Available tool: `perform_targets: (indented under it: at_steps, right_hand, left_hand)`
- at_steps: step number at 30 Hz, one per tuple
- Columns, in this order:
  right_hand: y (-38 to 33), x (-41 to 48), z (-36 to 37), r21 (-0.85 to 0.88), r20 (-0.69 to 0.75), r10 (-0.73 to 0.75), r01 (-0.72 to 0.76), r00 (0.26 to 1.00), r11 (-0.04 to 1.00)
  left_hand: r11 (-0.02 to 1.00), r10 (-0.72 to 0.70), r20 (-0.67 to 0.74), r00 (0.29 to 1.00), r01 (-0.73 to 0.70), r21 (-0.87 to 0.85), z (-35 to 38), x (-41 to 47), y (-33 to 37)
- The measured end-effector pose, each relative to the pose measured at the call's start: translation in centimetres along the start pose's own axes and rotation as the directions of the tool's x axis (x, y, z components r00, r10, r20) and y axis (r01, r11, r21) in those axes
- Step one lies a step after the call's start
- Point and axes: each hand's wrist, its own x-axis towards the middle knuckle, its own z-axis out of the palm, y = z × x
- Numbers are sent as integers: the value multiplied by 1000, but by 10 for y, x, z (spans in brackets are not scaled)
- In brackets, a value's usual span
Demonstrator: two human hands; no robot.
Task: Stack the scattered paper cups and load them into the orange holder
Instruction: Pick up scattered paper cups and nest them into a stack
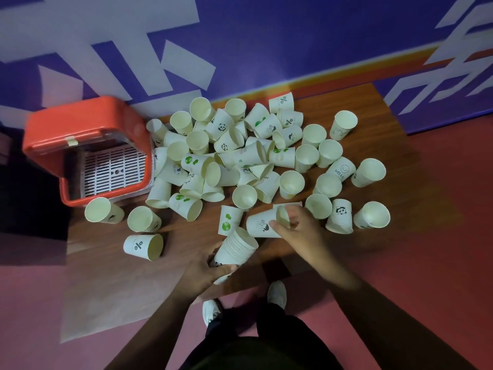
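Observation:
Many white paper cups (240,156) with small prints lie scattered over a brown wooden table (373,153), some upright, some on their sides. My left hand (205,273) grips a nested stack of several cups (236,248) near the table's front edge, tilted with its mouth up and to the right. My right hand (298,228) holds one cup lying on its side (262,224), thumb on its rim and fingers around it, just right of the stack. The orange holder (80,126) sits at the table's left end, its lid open over a white slotted tray (113,169).
A purple wall with white lettering stands right behind the table. Single cups (144,245) lie apart at the front left, and upright ones (372,214) stand at the right. The floor is reddish, and my white shoes (277,293) are under the table's front edge.

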Motion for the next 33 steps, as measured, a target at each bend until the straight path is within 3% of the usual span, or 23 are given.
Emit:
perform_targets:
  at_steps: [2, 11, 16, 18, 21, 26, 30, 33]
  right_hand:
    - [-12, 0, -2, 143, 119, 29, -46, 992, 989]
    - [-10, -21, 22, 7, 406, -2, -1, 914, 1000]
    - [14, -18, 19, 39, 307, 77, -93, 949, 995]
    - [28, -10, 11, 19, 105, 123, -126, 987, 992]
    - [51, 7, -1, -64, -136, 166, -176, 977, 982]
    - [66, 28, -3, -172, -127, 200, -220, 972, 960]
    - [69, 29, -3, -255, -77, 154, -169, 985, 952]
    - [63, 21, -10, -186, -15, 69, -71, 997, 980]
  left_hand:
    - [1000, 21, 1, 1000, -21, 5, 0, 1, 4]
    - [999, 49, 45, 998, -50, 17, 11, 0, 1]
    - [1000, -5, -5, 1000, 5, 2, 25, -5, 2]
    - [1000, -14, -36, 999, 15, 18, 30, -4, 6]
    - [999, -33, -71, 997, 34, 21, 36, -2, 8]
    - [986, -158, -139, 978, 148, -81, 43, -3, 9]
    - [977, -196, -178, 964, 177, -116, 48, -7, 8]
    - [979, -183, -211, 960, 157, -133, 49, -12, 8]
